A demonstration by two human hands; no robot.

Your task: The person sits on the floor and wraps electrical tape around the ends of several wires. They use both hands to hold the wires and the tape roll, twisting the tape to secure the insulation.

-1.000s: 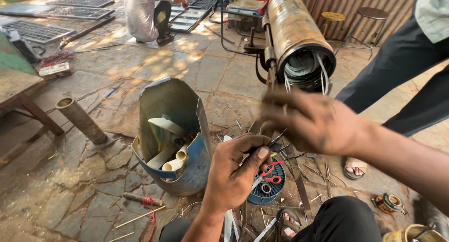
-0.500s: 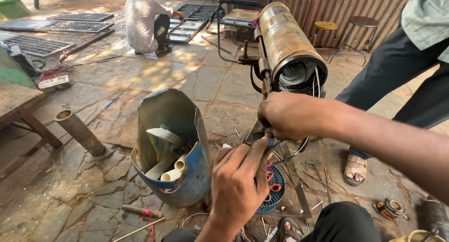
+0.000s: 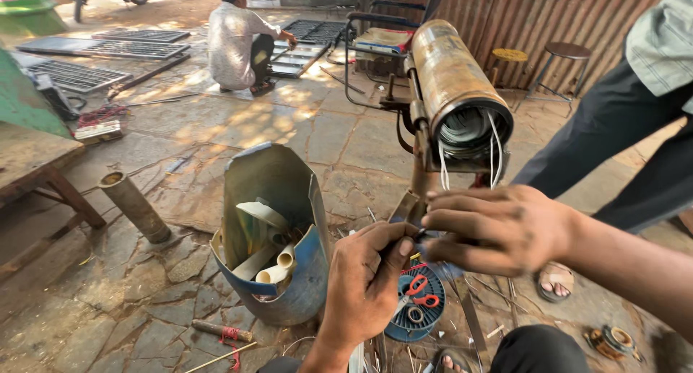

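Both hands meet at the foot of a rusty metal cylinder, which lies on its side on a metal stand, its open end full of wound wire with a few white leads hanging out. The left hand comes up from six o'clock, fingers curled and pinched shut on a small dark piece, too hidden to name, just below the cylinder's mouth. The right hand reaches in from three o'clock, fingers bent and closed over the same spot, touching the left fingertips; what it grips is covered.

To do this well, I judge that one hand should brace against the stand while the other does the fine work, with the loose white leads kept out of the pinch.

At nine o'clock from the hands stands a cut-open blue drum holding short white pipe offcuts. Just under the hands, at six o'clock, a blue spool with red-handled scissors lies on the stone floor. Another person's dark trousers stand at two o'clock; a third person squats at eleven o'clock, well apart.
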